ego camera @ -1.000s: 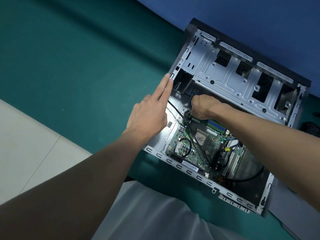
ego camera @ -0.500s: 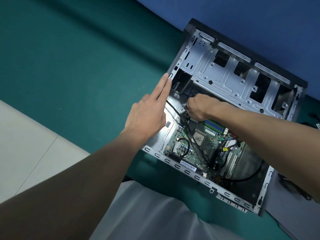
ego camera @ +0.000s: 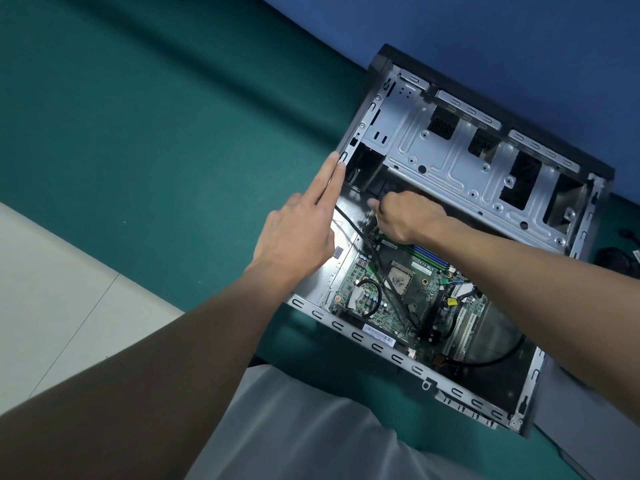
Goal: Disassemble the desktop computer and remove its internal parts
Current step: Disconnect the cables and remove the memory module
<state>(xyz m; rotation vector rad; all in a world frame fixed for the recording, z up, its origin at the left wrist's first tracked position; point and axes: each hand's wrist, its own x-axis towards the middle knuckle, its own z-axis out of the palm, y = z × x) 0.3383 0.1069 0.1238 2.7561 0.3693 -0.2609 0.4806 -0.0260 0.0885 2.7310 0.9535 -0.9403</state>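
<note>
A teal table (ego camera: pixel 156 133) stretches away to the left of the left hand (ego camera: pixel 298 233), with a blue wall (ego camera: pixel 485 36) rising beyond the hand and pale floor tiles (ego camera: pixel 52 289) lying nearer, down to its left.

Left grip (ego camera: pixel 298 233) and right grip (ego camera: pixel 408 216) are bare, forearms too; pale grey cloth (ego camera: pixel 311 431) covers the lap.

- A teal-green tabletop (ego camera: pixel 156 133) spreads left of and beyond the straight fingers (ego camera: pixel 330 171) of the left hand (ego camera: pixel 294 237).
- The open computer case (ego camera: pixel 446 174) lies flat on it, its left rim touching those fingertips.
- A grey flat sheet (ego camera: pixel 581 420) lies just beside the case, well right of the fingers and nearer the person.
- Small dark items (ego camera: pixel 613 258), too blurred to tell, sit far right.
</note>
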